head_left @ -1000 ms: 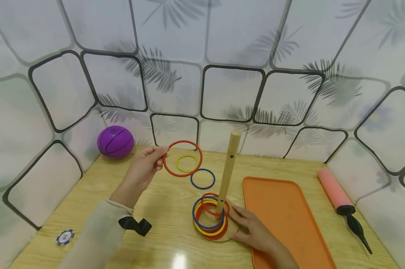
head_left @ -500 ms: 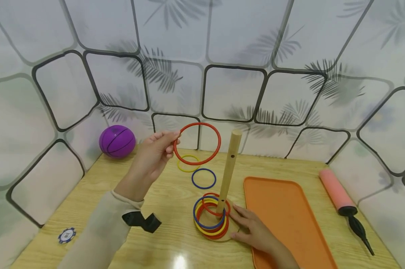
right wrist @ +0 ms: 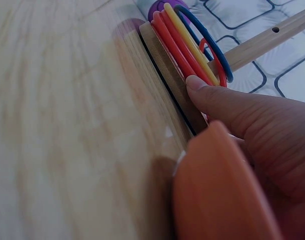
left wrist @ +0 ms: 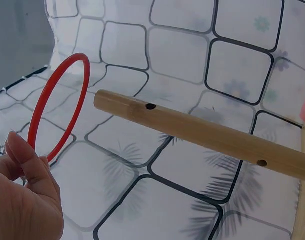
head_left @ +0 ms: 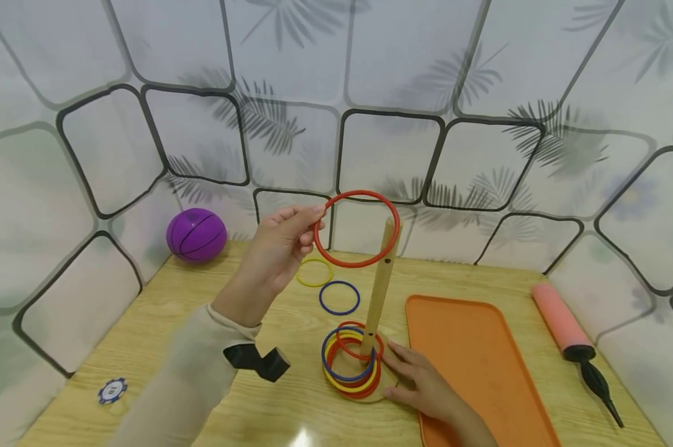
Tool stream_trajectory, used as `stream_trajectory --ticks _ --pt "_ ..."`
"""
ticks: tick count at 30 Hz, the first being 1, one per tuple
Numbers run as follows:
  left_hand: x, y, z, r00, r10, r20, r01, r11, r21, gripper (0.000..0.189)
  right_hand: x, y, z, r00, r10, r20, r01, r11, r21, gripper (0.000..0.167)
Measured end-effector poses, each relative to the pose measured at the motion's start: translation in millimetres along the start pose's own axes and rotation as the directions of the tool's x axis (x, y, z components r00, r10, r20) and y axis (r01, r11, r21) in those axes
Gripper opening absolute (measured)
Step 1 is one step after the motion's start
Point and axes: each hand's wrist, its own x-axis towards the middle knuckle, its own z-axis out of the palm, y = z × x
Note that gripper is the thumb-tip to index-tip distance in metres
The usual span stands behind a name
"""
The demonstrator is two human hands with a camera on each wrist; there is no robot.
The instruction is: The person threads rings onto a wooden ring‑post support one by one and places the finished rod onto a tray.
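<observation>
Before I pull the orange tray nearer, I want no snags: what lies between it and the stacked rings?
In the head view: the right hand, the rim of the wooden base and some bare tabletop.

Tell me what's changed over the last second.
The left hand has moved right and upward, carrying the red ring it pinches toward the top of the wooden post; the ring is not around the post. Nothing was let go or newly taken hold of. The right hand stays against the wooden base, and the piled rings and orange tray are as they were.
</observation>
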Motion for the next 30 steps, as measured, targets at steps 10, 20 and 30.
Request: stream_trajectory --ticks 10,20,30 --pt "2.4 -19.0 8.6 0.998 -0.051 0.028 0.05 0.999 0.022 0.025 -0.3 -1.7 -0.6 1.0 0.007 0.013 -0.007 1.0 -0.011 0.062" --pt "-1.8 -50.5 -2.3 0.992 -0.128 -0.018 0.13 0.987 0.092 0.02 0.2 2.3 1.7 1.0 -0.007 -0.008 0.007 1.0 -0.02 0.062" --pt "-9.2 -95.4 -30.2 0.972 -0.225 -0.067 0.233 0.959 0.163 0.016 0.3 1.1 1.7 1.0 -0.006 -0.005 0.006 1.0 -0.021 0.063"
